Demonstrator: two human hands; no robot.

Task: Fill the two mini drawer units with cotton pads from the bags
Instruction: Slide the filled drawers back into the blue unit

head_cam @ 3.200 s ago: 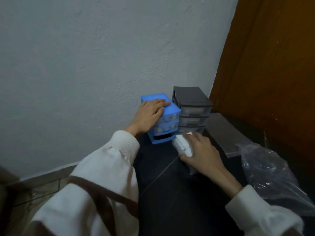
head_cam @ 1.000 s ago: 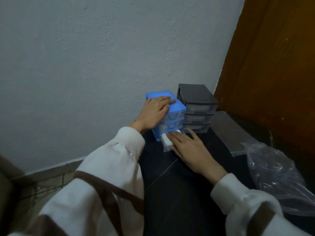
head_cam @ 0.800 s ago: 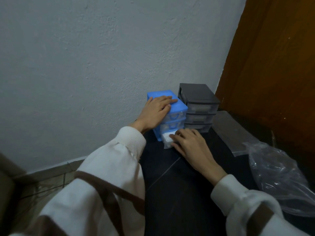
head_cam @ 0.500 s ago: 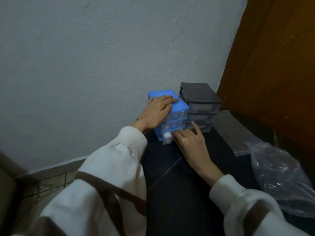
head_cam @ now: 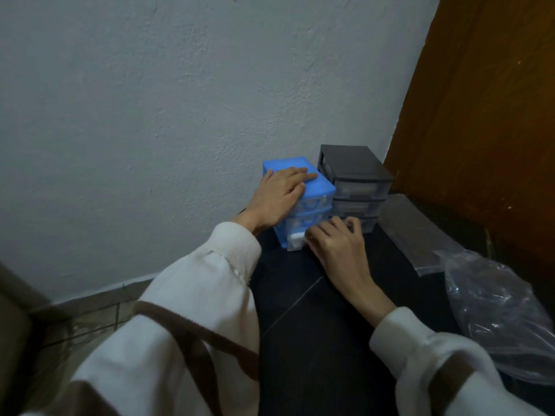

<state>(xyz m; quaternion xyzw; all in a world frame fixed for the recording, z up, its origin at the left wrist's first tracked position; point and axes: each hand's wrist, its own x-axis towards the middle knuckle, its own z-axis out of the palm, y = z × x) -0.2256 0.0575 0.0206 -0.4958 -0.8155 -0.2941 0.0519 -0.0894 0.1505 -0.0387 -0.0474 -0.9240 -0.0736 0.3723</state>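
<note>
Dark tiled floor [head_cam: 315,340] carries blue drawer unit [head_cam: 318,190], grey drawer unit [head_cam: 354,166], clear plastic bag [head_cam: 495,313]

Dim corner: white plaster wall [head_cam: 180,100], brown wooden door [head_cam: 486,115], dark floor [head_cam: 315,340].

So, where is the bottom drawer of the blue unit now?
In the head view it sits at the foot of the blue unit, sticking out slightly, just left of the right hand, whose fingers touch its front.
</note>
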